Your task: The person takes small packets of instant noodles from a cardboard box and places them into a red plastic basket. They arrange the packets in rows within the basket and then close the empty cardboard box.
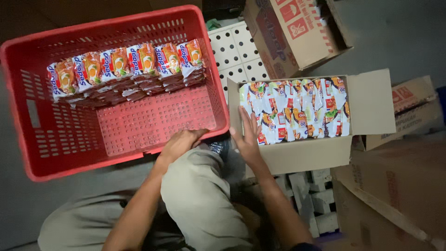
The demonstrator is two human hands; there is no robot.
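At upper left, the red plastic crate (55,139) sits on the floor, holding one row of orange noodle packets (127,69) stacked along its far wall. To the right, the open cardboard box (371,100) is filled with white noodle packets (297,109) standing on edge; more cardboard boxes (290,35) lie behind and beside it. Between crate and box lies a white panel with black dots (237,51). The person's bent knee (200,186) occupies the lower centre. The left hand (180,143) rests curled, fingers together, against the crate's near rim. The right hand (247,135) is spread, fingers extended, touching the leftmost packets in the box.
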